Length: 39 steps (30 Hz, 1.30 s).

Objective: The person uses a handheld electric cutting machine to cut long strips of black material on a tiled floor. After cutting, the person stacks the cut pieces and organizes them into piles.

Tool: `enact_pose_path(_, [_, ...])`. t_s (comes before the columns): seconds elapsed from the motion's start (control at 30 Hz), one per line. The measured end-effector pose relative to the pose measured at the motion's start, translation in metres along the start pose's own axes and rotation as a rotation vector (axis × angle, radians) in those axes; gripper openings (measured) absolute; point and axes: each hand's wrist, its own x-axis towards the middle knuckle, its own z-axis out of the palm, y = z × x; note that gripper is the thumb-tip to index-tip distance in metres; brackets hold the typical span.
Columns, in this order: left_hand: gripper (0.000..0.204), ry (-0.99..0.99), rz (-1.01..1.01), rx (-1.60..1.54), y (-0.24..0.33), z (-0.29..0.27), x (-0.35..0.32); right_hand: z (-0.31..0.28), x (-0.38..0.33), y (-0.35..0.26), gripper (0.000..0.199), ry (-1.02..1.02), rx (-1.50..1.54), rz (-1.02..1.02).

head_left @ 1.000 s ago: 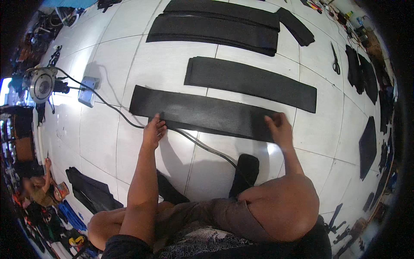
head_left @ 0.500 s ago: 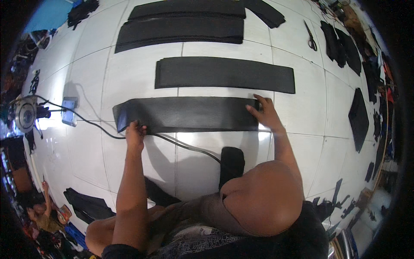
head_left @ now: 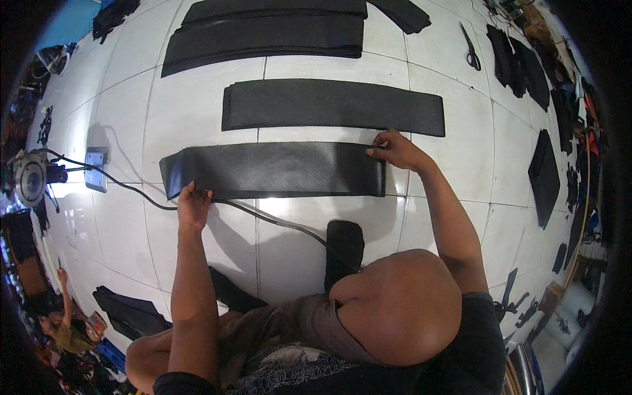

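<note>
A long black strip of smooth, sheet-like material lies flat across the white tiled floor, its surface shiny under the light. My right hand pinches its upper right corner between thumb and fingers. Near the lower left end, my left hand has its fingers closed on the strip's bottom edge. Just beyond lies a second black strip, apparently a stack of layers, roughly parallel to the first.
Farther off are larger black stacks. Black scissors lie at the far right. A dark cable runs past my left hand toward a round metal device. A phone rests nearby. Another person is at lower left.
My right hand has gone from spread fingers at the strip's right end to a pinch on its upper corner. The left hand keeps its place on the strip. The whole view has shifted slightly.
</note>
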Motion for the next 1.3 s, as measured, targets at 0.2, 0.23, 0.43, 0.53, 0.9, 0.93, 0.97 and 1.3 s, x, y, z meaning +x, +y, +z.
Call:
enact_pose_path(0.2, [0.010, -0.029, 0.107, 0.208, -0.010, -0.005, 0.002, -0.018, 0.013, 0.037, 0.030, -0.183, 0.301, 0.111])
enact_pose_path(0.23, [0.009, -0.057, 0.145, 0.288, -0.009, -0.014, 0.006, -0.013, 0.018, 0.042, 0.029, -0.130, 0.202, 0.098])
enact_pose_path(0.43, [0.015, 0.033, 0.299, 0.546, -0.031, 0.037, -0.023, -0.017, 0.007, 0.051, 0.038, 0.036, -0.059, 0.034])
enact_pose_path(0.53, [0.020, 0.096, 0.331, 0.639, -0.032, 0.034, -0.035, -0.009, -0.015, 0.031, 0.043, 0.089, -0.062, 0.089])
enact_pose_path(0.9, [0.061, 0.164, 0.381, 0.222, -0.034, 0.071, -0.033, -0.009, -0.040, 0.067, 0.056, 0.326, 0.046, -0.014])
enact_pose_path(0.93, [0.056, 0.255, 0.302, 0.023, -0.026, 0.039, -0.017, -0.008, -0.040, 0.052, 0.062, 0.321, 0.092, 0.062])
enact_pose_path(0.97, [0.053, 0.342, 0.255, 0.039, -0.024, 0.025, -0.009, -0.010, -0.051, 0.030, 0.068, 0.319, 0.126, 0.168])
enact_pose_path(1.3, [0.054, 1.048, 0.317, 0.849, -0.048, 0.097, -0.028, 0.001, -0.088, 0.021, 0.055, 0.303, 0.728, 0.132])
